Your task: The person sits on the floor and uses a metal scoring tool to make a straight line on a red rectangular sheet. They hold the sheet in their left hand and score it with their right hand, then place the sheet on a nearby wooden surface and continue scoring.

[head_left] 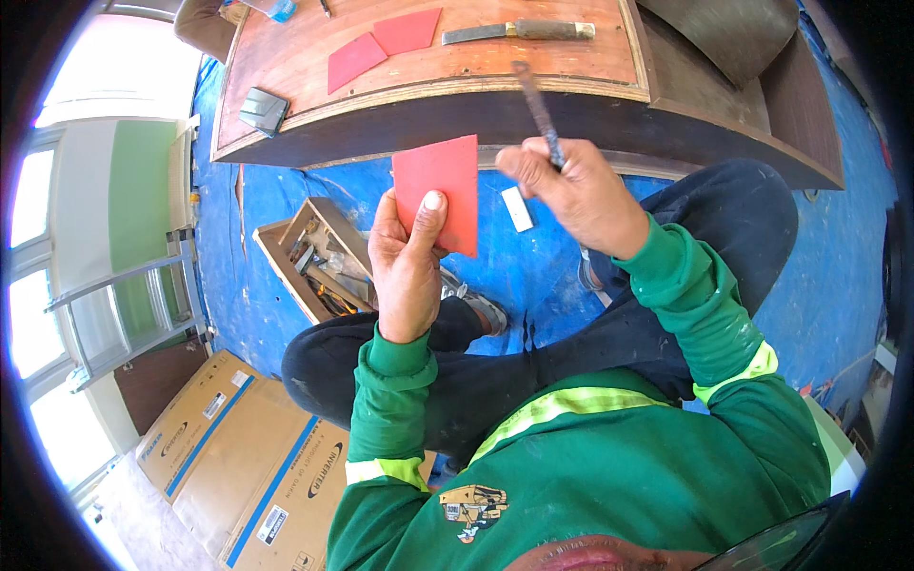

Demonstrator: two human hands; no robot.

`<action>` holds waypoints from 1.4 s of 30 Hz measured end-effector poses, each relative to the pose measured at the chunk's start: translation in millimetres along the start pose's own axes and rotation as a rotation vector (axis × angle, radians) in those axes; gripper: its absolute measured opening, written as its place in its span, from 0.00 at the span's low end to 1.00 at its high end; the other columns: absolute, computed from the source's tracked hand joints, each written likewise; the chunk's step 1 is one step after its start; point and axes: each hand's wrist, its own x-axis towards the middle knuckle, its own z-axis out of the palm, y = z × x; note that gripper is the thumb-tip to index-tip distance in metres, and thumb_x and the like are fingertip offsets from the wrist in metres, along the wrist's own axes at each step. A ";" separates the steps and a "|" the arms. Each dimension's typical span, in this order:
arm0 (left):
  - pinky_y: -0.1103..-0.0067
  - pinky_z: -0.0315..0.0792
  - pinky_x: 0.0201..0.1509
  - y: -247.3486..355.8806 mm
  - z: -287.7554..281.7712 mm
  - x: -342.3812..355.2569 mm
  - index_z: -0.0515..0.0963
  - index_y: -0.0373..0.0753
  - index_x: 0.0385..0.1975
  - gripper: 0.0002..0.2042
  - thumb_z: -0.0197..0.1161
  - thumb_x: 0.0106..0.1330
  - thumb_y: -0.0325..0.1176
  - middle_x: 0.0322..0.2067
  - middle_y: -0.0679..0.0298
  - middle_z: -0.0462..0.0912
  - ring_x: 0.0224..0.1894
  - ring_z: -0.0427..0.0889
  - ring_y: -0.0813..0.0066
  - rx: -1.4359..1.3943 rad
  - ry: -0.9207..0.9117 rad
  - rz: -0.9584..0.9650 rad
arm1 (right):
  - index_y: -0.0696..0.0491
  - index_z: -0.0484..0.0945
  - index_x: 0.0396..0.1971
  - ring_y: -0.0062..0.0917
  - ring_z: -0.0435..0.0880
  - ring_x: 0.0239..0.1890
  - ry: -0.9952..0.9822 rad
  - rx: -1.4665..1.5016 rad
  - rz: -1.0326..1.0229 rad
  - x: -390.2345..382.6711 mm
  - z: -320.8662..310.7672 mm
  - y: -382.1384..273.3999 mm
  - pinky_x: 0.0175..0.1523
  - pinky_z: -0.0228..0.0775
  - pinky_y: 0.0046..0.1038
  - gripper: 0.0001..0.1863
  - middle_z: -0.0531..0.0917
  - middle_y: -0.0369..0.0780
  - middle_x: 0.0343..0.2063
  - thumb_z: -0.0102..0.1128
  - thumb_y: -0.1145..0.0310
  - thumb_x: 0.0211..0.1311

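Note:
My left hand (405,276) is closed on a red sheet piece (447,176), thumb on its face and fingers behind it. The piece is four-sided, flat and held upright in front of the bench's near side. My right hand (595,200), to the right of it, grips a slim dark tool (538,109) that points up toward the bench. Motion blurs the tool, so its kind is unclear; it is apart from the sheet. On the wooden bench top (295,57) lie two more red pieces (357,62) and a wide chisel (547,30) with a wooden handle.
An open wooden toolbox (295,271) full of tools stands left of my left hand. A white block (517,208) lies on the blue floor sheet (267,305). A grey box-shaped item (264,111) sits at the bench's left corner. Flattened cardboard (228,457) and a ladder (124,305) are at left.

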 end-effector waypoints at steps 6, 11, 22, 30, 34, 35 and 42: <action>0.77 0.87 0.49 -5.8 14.4 -9.2 0.77 0.34 0.66 0.18 0.69 0.86 0.36 0.54 0.61 0.91 0.48 0.90 0.80 0.126 0.009 0.088 | 0.55 0.85 0.36 0.11 0.69 0.32 0.102 0.122 -0.158 -1.9 30.1 6.9 0.35 0.63 0.24 0.18 0.74 0.27 0.27 0.73 0.57 0.84; 0.76 0.87 0.50 -9.6 22.1 -11.7 0.77 0.34 0.66 0.18 0.70 0.86 0.36 0.55 0.61 0.90 0.50 0.90 0.80 0.078 0.016 0.074 | 0.55 0.86 0.38 0.10 0.69 0.30 0.123 0.035 -0.136 -3.5 23.4 2.8 0.34 0.62 0.24 0.14 0.74 0.27 0.25 0.69 0.62 0.86; 0.71 0.95 0.53 -7.7 17.2 -12.8 0.73 0.35 0.67 0.17 0.67 0.86 0.30 0.59 0.57 0.89 0.54 0.95 0.70 -0.157 -0.066 -0.093 | 0.53 0.89 0.45 0.07 0.65 0.23 -0.018 0.390 0.119 -3.9 8.8 -9.4 0.27 0.53 0.19 0.11 0.79 0.24 0.28 0.71 0.61 0.85; 0.74 0.95 0.52 -2.0 4.8 -9.6 0.73 0.35 0.69 0.17 0.63 0.88 0.32 0.57 0.59 0.89 0.50 0.95 0.72 -0.380 -0.191 -0.313 | 0.49 0.82 0.41 0.09 0.64 0.22 -0.170 0.495 0.102 -4.6 6.1 -10.0 0.26 0.51 0.20 0.11 0.72 0.23 0.24 0.67 0.60 0.87; 0.74 0.93 0.54 -7.3 7.1 -7.5 0.74 0.37 0.70 0.17 0.64 0.88 0.32 0.57 0.61 0.90 0.52 0.94 0.72 -0.362 -0.177 -0.272 | 0.49 0.80 0.43 0.07 0.60 0.21 -0.151 0.550 0.114 -10.5 12.7 -19.4 0.27 0.50 0.20 0.10 0.67 0.23 0.23 0.63 0.60 0.89; 0.67 0.89 0.65 -12.7 1.2 -3.6 0.74 0.36 0.71 0.18 0.66 0.87 0.30 0.61 0.59 0.90 0.59 0.93 0.70 -0.371 -0.242 -0.222 | 0.50 0.79 0.43 0.07 0.58 0.20 -0.141 0.575 0.120 -10.8 14.0 -19.7 0.27 0.50 0.20 0.10 0.66 0.22 0.22 0.62 0.61 0.90; 0.65 0.79 0.72 -6.6 -12.3 10.6 0.92 0.41 0.47 0.13 0.78 0.66 0.19 0.56 0.58 0.89 0.68 0.86 0.57 0.588 -0.087 0.763 | 0.52 0.82 0.49 0.07 0.58 0.20 0.043 0.538 0.166 -7.4 1.2 -20.8 0.27 0.51 0.19 0.09 0.66 0.23 0.23 0.59 0.63 0.90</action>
